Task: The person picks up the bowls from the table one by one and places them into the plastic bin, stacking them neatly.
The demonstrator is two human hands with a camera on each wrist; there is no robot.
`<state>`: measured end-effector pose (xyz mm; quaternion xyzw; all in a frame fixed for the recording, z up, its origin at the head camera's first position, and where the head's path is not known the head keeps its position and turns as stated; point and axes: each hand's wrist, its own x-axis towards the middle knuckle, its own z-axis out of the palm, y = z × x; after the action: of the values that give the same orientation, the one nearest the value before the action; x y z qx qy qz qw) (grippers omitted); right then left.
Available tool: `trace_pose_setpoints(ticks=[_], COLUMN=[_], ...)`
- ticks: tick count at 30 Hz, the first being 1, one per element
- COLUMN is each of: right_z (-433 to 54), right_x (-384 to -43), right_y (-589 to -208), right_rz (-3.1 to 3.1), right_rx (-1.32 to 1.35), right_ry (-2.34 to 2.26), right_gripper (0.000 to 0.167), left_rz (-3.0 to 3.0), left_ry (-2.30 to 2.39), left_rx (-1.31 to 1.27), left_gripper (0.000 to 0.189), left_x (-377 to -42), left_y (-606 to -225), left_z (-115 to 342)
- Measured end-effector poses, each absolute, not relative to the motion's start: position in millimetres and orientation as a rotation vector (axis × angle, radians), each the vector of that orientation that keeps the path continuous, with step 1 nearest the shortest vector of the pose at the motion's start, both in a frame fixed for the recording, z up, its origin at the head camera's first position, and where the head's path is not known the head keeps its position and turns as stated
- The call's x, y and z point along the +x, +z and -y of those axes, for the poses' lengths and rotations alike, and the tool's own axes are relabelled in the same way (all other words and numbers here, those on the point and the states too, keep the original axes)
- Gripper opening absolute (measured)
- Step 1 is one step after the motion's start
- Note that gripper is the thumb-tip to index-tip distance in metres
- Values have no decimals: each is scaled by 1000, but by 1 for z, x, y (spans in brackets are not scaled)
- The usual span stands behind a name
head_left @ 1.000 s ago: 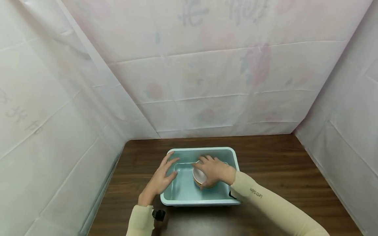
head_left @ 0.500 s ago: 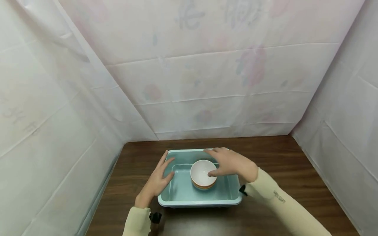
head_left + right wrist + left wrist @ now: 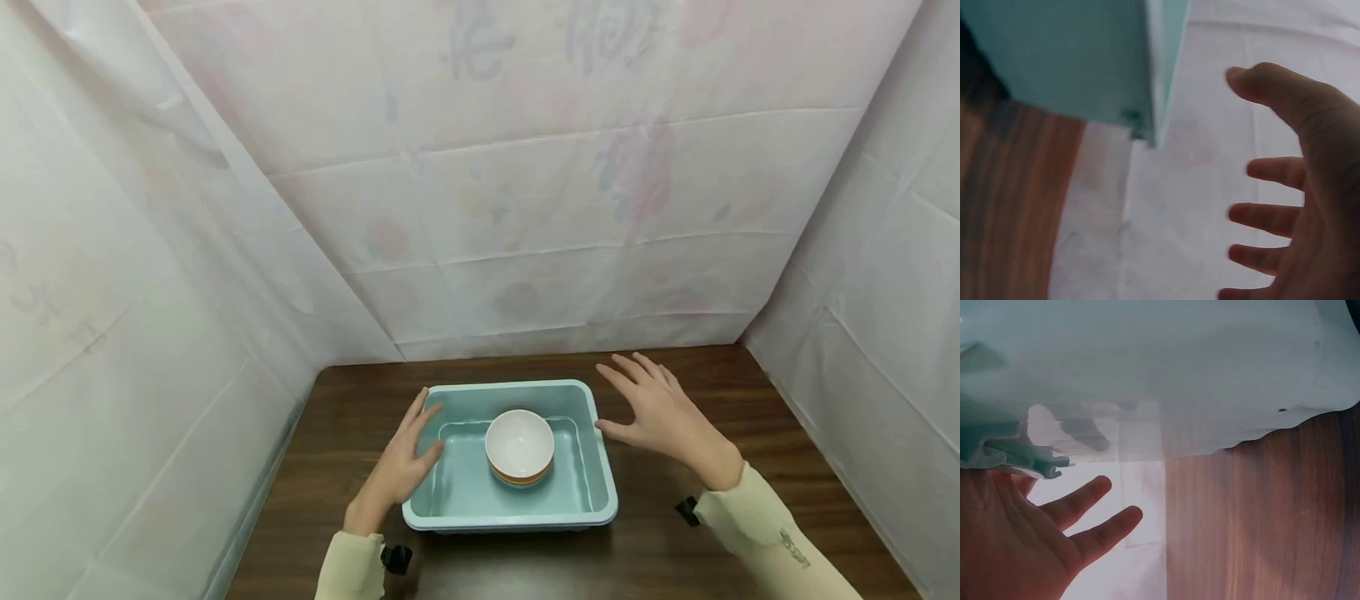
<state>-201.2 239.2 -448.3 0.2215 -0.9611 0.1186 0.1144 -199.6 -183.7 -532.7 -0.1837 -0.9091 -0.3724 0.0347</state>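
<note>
A white bowl (image 3: 519, 444) with an orange band below its rim sits upright in a pale blue rectangular tub (image 3: 510, 522), near its middle. It looks stacked on another bowl, mostly hidden. My left hand (image 3: 397, 467) is at the tub's left side with fingers spread over the rim; whether it touches the rim is hard to tell. In the left wrist view that hand's (image 3: 1022, 537) fingers are extended beside the tub wall (image 3: 1147, 375). Just right of the tub, my right hand (image 3: 663, 412) hovers with spread fingers, holding nothing; the right wrist view shows them apart from the tub (image 3: 1072, 56).
The tub stands on a dark wood-grain table (image 3: 675, 367), with what may be a second tub nested under it. White printed sheeting (image 3: 525, 208) hangs behind the table and on both sides. A small black camera is strapped at each wrist.
My right hand has let go of the bowl, lifted out of the tub and moved right, past its right rim. The bowl stays inside. My left hand has barely moved.
</note>
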Motion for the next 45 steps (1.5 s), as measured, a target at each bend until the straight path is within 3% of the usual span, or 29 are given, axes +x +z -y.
trace_pose_setpoints(ticks=[13, 45], right_z=[-280, -296], right_x=[-182, -175], right_y=[-487, -491], right_rz=[2729, 2702], right_rx=[478, 407], right_ry=[340, 302], right_gripper=[81, 86], left_rz=[2807, 2753], left_ry=[-1177, -1216], left_rx=[-545, -556], left_gripper=[57, 56], left_x=[-198, -201], left_y=[-536, -534], left_z=[179, 175])
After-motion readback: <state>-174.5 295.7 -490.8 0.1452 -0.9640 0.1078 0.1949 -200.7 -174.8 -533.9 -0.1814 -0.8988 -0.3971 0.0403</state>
